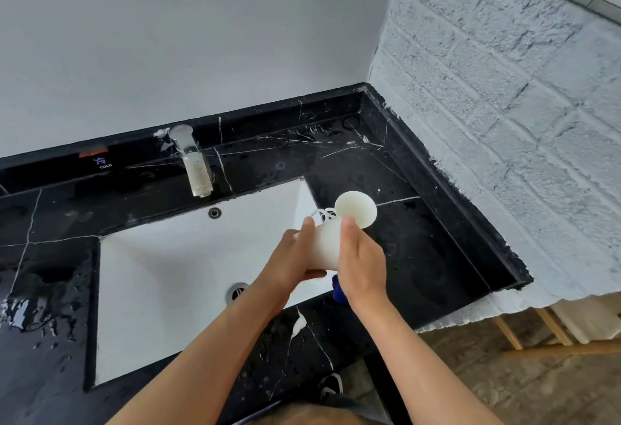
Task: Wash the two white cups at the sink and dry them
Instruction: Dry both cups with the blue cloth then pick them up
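Both my hands hold one white cup above the right rim of the white sink. My left hand grips its left side and my right hand wraps its right side. A second white cup lies on the black counter just beyond, its base turned toward me and touching or nearly touching the held cup. A thin white looped handle shows between the two cups. A blue cloth peeks out under my right wrist.
A chrome tap stands behind the basin; no water runs from it. The black marble counter is wet on the left. A white brick wall closes the right side. The drain sits at the basin's near edge.
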